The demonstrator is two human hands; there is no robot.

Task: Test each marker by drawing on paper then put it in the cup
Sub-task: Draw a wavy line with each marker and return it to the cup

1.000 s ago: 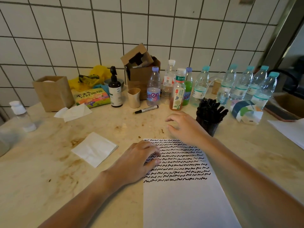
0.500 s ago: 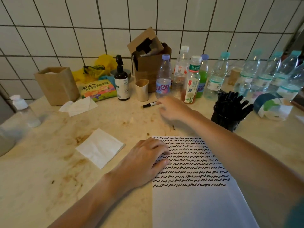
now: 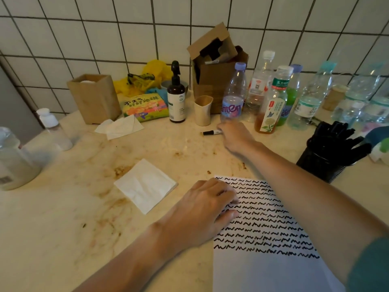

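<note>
1. Marble-look cream surface (image 3: 63, 239), stained brown in patches, carries everything I see, backed by a white tiled wall (image 3: 84, 39).
2. White paper (image 3: 263, 270) lies at the near right, its upper half filled with rows of black squiggles.
3. My left hand (image 3: 202, 213) rests palm down on the paper's left edge, fingers (image 3: 228, 200) loosely curled, pressing the sheet and gripping nothing.
4. My right hand (image 3: 235, 139) reaches across the surface to the far middle, fingertips at the marker's right end; whether they have closed on it I cannot tell, the hand is blurred.
5. Black mesh cup (image 3: 322, 167) stands right of the paper, packed with black markers (image 3: 336, 135).
6. Open cardboard box (image 3: 216, 76) stands against the wall, with a row of plastic bottles (image 3: 233, 98) to its right.
7. Folded white napkin (image 3: 145, 185) lies just left of the paper, apart from it.
8. Small beige cup (image 3: 203, 110) stands in front of the box, beside a dark pump bottle (image 3: 176, 98).
9. Single black-capped marker (image 3: 211, 132) lies flat on the surface, just in front of the beige cup, well apart from the mesh cup.
</note>
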